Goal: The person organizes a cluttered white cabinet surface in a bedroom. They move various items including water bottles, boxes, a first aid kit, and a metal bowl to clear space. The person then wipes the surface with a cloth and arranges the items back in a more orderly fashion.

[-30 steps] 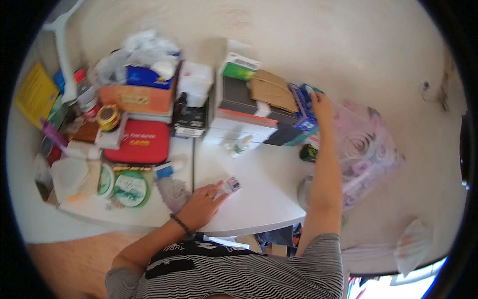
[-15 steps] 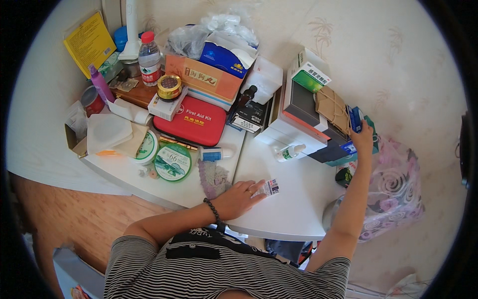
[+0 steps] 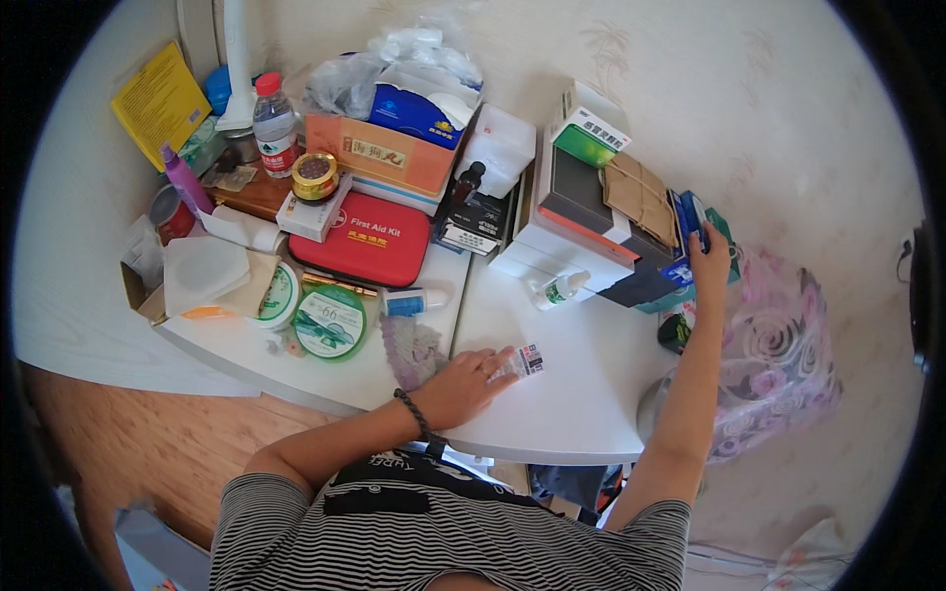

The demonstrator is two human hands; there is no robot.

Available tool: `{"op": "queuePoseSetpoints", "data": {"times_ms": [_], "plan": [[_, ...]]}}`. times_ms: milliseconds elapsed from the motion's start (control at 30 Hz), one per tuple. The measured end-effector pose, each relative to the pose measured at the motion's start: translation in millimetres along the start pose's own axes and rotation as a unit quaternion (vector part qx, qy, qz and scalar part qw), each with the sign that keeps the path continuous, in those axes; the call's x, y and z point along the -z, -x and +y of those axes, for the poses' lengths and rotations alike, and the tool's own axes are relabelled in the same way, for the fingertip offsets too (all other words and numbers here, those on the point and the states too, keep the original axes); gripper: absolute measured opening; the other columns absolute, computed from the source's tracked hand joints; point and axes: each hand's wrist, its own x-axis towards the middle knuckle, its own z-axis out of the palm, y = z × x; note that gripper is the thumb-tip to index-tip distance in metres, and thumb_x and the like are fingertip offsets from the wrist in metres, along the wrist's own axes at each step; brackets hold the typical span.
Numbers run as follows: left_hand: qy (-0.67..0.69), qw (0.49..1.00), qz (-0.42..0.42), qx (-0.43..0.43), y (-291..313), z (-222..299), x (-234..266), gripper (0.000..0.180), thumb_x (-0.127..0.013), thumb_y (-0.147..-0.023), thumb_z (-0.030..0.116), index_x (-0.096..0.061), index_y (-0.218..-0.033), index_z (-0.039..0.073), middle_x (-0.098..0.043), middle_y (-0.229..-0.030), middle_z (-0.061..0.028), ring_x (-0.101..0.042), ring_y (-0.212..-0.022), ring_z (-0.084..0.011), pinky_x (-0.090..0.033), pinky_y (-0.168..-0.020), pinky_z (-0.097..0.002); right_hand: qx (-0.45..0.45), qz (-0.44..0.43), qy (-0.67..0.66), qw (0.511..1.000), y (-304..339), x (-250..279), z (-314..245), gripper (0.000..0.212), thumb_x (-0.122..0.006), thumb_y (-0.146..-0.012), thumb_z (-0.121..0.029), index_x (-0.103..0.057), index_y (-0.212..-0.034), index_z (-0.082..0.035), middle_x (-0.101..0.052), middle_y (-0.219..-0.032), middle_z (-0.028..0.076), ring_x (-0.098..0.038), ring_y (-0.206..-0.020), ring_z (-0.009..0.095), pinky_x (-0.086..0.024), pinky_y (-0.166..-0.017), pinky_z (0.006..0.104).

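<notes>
My left hand (image 3: 461, 390) lies on the white table with its fingers stretched out. Under and beside its fingertips is a small clear packet (image 3: 530, 361) with a printed label. A grey-pink cloth (image 3: 412, 347) lies just left of that hand. At the right end of a row of boxes, my right hand (image 3: 711, 261) is closed around a slim blue box (image 3: 693, 222), thumb on its near side. Next to the blue box, a brown paper packet (image 3: 641, 200) tied with string rests on the dark boxes. The fingers' far side is partly hidden.
Green-and-white box (image 3: 591, 138) and small white spray bottle (image 3: 564, 290) are by the box row. A red first aid case (image 3: 361, 242), round green tub (image 3: 332, 321) and water bottle (image 3: 276, 128) stand left. A flowered plastic bag (image 3: 778, 355) sits beside my right arm.
My view has shifted slightly, so the table things appear further left. My right hand has shifted a little on the blue box, which appears slightly raised. My left hand stays at the packet.
</notes>
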Motion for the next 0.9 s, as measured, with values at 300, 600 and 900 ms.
{"op": "queuePoseSetpoints", "data": {"times_ms": [300, 600, 900], "plan": [[-0.024, 1.000, -0.005, -0.008, 2.3, -1.0, -1.7, 0.048, -0.064, -0.083, 0.012, -0.054, -0.130, 0.012, -0.040, -0.145, -0.0177, -0.046, -0.125, -0.0336, -0.036, -0.105, -0.0470, 0.054, 0.129, 0.058, 0.988, 16.7, 22.5, -42.7, 0.041, -0.065, -0.090, -0.026, -0.061, -0.122, -0.001, -0.060, -0.118, 0.020, -0.058, -0.108, 0.035, -0.046, -0.094, 0.0403], [-0.040, 0.999, -0.028, 0.007, -1.7, 14.6, 13.3, 0.060, -0.069, -0.083, 0.029, -0.047, -0.138, 0.015, -0.040, -0.146, -0.0161, -0.039, -0.133, -0.0352, -0.027, -0.110, -0.0558, 0.109, -0.043, -0.271, 0.955, 148.8, 1.1, -172.1, 0.024, -0.069, -0.080, 0.003, -0.064, -0.103, -0.001, -0.065, -0.098, 0.013, -0.064, -0.083, 0.026, -0.051, -0.072, 0.0320], [0.031, 0.995, -0.002, 0.093, 26.4, -11.2, 139.2, 0.041, -0.066, -0.085, 0.016, -0.057, -0.124, 0.008, -0.047, -0.141, -0.0150, -0.046, -0.126, -0.0350, -0.038, -0.105, -0.0432, 0.062, -0.163, -0.378, 0.909, 164.9, -70.9, -264.5, 0.043, -0.071, -0.081, -0.003, -0.058, -0.122, -0.002, -0.062, -0.105, 0.013, -0.065, -0.088, 0.022, -0.052, -0.069, 0.0309]]}}
